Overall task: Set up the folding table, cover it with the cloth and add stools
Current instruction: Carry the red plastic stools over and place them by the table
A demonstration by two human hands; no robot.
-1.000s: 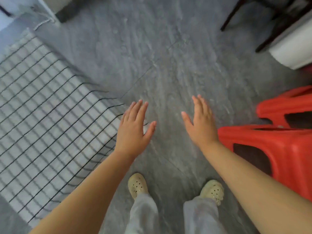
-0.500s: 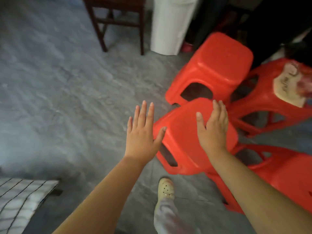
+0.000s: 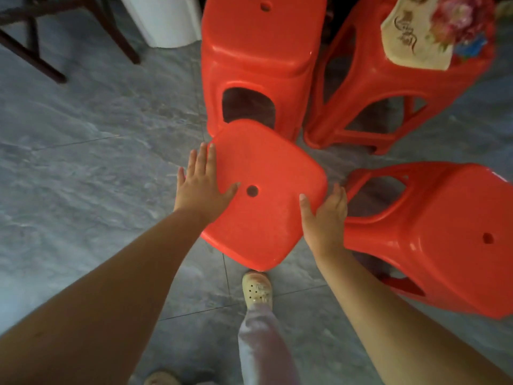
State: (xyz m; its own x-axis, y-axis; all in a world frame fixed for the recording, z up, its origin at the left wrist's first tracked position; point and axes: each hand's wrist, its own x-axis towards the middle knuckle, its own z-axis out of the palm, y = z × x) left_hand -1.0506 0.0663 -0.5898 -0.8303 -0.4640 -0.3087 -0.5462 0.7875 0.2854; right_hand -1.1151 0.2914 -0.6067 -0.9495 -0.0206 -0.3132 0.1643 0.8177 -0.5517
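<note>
The nearest red plastic stool (image 3: 266, 207) stands in front of my feet, its square seat with a round hole facing up. My left hand (image 3: 202, 187) lies on the seat's left edge with straight fingers and the thumb spread toward the hole. My right hand (image 3: 324, 215) is at the seat's right corner, thumb on top and fingers bent down over the side. The table and the cloth are out of view.
Three more red stools crowd close: one behind (image 3: 258, 59), one at the back right (image 3: 388, 87) with a flowered cloth (image 3: 427, 31) on it, one tipped at the right (image 3: 444, 240). A white bin (image 3: 166, 20) and dark chair legs (image 3: 33, 51) stand at the back left. Grey floor lies to the left.
The view swung from the checked cloth to the stools. Both hands came down from the air onto the nearest stool's seat, the left on its left edge, the right on its right corner.
</note>
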